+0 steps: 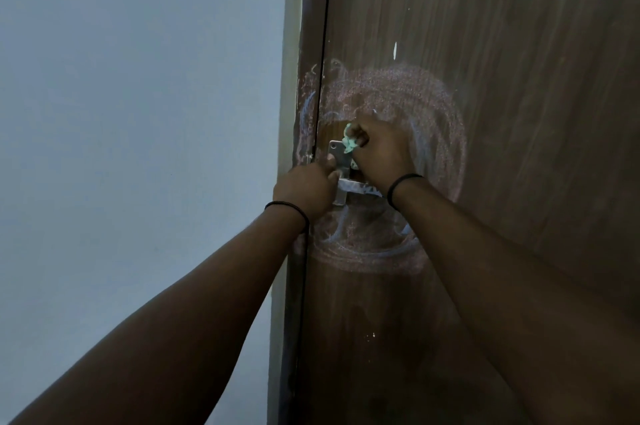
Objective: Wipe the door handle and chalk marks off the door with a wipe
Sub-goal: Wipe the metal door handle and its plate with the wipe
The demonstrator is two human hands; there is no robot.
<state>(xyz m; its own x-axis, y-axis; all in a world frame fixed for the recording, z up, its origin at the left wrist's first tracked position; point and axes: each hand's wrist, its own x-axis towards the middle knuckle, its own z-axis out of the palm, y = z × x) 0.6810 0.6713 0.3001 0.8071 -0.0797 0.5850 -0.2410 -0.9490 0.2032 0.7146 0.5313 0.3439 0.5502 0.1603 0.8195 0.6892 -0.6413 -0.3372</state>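
- Two hands meet at the lock hardware. The right hand [379, 151] is clenched round a crumpled pale wipe [349, 142], with a tuft poking out between thumb and fingers.
- That wipe touches the upper right edge of the metal backplate [338, 156], which stands upright with its long axis vertical.
- The door handle [358, 187] runs level from the plate toward the right, directly below the right hand and partly hidden by its wrist; the next wiping move, I judge, is a short drop downward, then along the lever.
- The left hand [306, 190] rests on the plate's left side, thumb on the metal; whether its fingers hook round the lever's root cannot be told.
- Chalk marks [440, 119] ring the hardware in pink and bluish loops, widest to the right and below, still thick on the door [519, 61] and spilling onto the door frame [306, 106].
- The right hand is nearer to most of the chalk.
- No containers show.
- A pale wall [138, 113] fills the left.
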